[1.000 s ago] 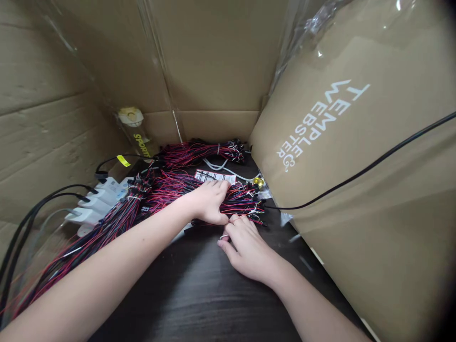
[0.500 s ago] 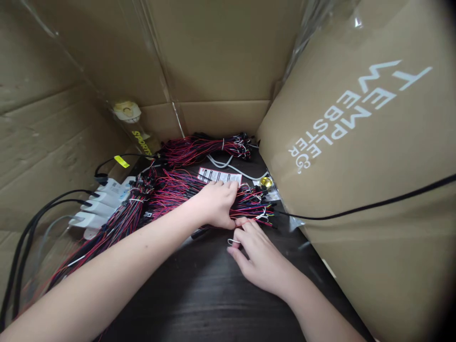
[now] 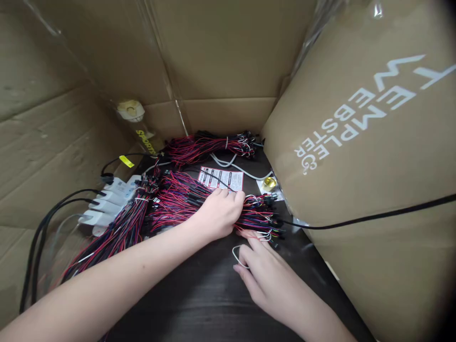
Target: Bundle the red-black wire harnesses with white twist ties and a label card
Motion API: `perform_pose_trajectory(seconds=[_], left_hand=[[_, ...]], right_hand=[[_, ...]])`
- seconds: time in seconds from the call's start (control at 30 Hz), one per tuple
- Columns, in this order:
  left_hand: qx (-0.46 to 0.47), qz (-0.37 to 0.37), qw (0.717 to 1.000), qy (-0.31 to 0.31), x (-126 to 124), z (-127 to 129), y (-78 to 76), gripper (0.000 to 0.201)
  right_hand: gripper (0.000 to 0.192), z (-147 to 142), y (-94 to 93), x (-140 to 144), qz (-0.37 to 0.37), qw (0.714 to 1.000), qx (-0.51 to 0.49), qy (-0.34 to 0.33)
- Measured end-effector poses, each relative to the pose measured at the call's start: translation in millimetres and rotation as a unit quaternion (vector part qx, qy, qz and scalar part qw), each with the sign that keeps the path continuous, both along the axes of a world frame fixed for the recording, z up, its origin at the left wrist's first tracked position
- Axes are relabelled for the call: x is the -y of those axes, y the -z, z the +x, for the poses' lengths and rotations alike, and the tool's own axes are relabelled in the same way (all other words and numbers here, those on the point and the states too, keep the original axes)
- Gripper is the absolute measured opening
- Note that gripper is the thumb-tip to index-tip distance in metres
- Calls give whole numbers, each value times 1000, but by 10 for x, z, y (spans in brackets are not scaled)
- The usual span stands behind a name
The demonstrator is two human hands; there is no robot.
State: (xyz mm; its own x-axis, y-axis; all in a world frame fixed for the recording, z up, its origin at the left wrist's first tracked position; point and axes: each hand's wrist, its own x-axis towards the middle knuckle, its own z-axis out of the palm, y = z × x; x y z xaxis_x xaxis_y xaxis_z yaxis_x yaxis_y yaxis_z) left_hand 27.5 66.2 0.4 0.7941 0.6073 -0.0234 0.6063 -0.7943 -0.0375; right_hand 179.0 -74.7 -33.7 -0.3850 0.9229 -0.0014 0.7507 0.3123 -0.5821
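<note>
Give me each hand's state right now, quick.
Left hand: closed on the middle bundle of thin red-and-black wires.
Right hand: loosely curled, holding a thin white cord loop.

the wires [image 3: 178, 195] on the table [image 3: 199, 294] looked plastic-coated and faintly shiny; the table had smooth wood grain with a dull sheen. along its far edge, cardboard walls [image 3: 221, 57] were matt and creased, with glossy clear tape [image 3: 181, 116]. toward its left edge, the power strip [image 3: 114, 194] was smooth plastic; toward its right, a yellow ring [image 3: 270, 184] gleamed.

Lettered cardboard [image 3: 356, 180] at right; bottle [image 3: 144, 137] beyond white power strip [image 3: 111, 202]
</note>
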Motion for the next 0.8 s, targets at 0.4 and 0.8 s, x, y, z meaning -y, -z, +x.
perform_pose_trajectory(seconds=[0.4,0.8], left_hand=[[83,-75,989,-100,-230,-136,-429,65],[137,-98,978,-124,-394,-271,-674,67]], right_hand=[[22,25,-340,154,-130,884,-446,-45],[46,-3,-165,-155,-292,748,-575,154]])
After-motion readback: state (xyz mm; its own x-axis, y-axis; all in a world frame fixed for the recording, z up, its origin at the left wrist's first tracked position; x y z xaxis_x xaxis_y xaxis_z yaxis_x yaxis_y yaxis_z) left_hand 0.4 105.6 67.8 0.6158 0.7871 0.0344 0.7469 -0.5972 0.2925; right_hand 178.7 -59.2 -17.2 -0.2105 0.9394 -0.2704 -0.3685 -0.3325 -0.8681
